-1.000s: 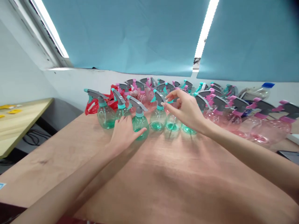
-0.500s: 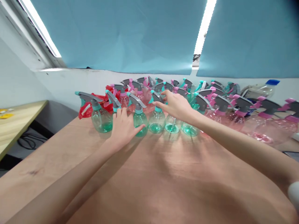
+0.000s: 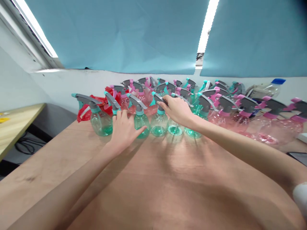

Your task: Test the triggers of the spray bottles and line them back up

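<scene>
Several green-tinted spray bottles with grey and turquoise trigger heads stand in a front row. My left hand (image 3: 123, 127) lies against the second spray bottle (image 3: 112, 101) from the left, hiding most of its body; the thumb stretches out across the front of the third spray bottle (image 3: 142, 123). The fingers are apart and not closed round either one. My right hand (image 3: 178, 110) pinches the rear of the grey head of the fourth spray bottle (image 3: 158, 123), which stands upright on the table. Its fingertips are partly hidden behind that head.
Pink spray bottles (image 3: 223, 115) stand to the right, and more bottles crowd behind. Red plastic (image 3: 83, 115) lies at the left. A blue-capped clear bottle (image 3: 273, 89) is at the back right, near the wall. Wooden table (image 3: 144, 185) in front; another table (image 3: 21, 124) at far left.
My right hand's fingers have lowered and closed on the fourth bottle's head. My left hand keeps its place at the second bottle. The view has shifted slightly.
</scene>
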Demonstrator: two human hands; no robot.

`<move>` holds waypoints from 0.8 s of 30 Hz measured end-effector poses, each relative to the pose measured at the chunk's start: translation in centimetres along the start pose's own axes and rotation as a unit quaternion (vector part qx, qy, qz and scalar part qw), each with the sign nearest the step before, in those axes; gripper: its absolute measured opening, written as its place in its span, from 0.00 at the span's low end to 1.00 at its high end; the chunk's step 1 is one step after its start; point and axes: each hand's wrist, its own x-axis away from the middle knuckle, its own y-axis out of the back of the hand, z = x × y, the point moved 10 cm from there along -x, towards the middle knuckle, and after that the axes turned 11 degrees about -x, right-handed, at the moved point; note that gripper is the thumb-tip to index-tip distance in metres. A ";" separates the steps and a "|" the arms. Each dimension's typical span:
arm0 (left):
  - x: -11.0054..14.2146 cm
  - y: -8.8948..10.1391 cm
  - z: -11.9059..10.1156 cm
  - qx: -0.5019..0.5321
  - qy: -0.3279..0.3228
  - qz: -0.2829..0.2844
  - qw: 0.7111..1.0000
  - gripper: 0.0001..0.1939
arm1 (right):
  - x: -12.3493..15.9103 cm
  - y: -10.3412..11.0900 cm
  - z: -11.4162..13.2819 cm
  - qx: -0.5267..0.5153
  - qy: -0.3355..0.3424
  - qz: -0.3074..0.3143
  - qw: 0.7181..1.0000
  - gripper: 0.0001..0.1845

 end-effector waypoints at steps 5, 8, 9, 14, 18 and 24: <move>0.1 -0.3 0.2 0.016 0.014 0.000 1.000 0.27 | 0.9 0.4 0.3 -0.015 0.011 0.007 1.000 0.16; 0.1 -0.5 0.4 0.032 0.024 0.001 0.999 0.25 | 1.6 0.5 0.5 -0.032 0.013 0.016 0.999 0.16; 0.1 -0.5 0.5 0.037 0.027 0.002 0.999 0.26 | 1.8 0.6 0.6 -0.037 0.012 0.018 0.999 0.16; 1.2 0.6 0.5 0.033 0.040 -0.006 0.999 0.31 | 3.6 1.3 0.7 -0.054 0.019 0.025 0.998 0.17; 3.9 3.2 -1.1 0.071 0.033 -0.051 0.996 0.30 | 5.4 2.1 0.8 -0.077 0.054 0.035 0.995 0.15; 6.8 2.0 -7.7 0.298 -0.054 0.071 0.951 0.31 | 8.7 4.2 0.2 -0.101 0.063 0.042 0.992 0.13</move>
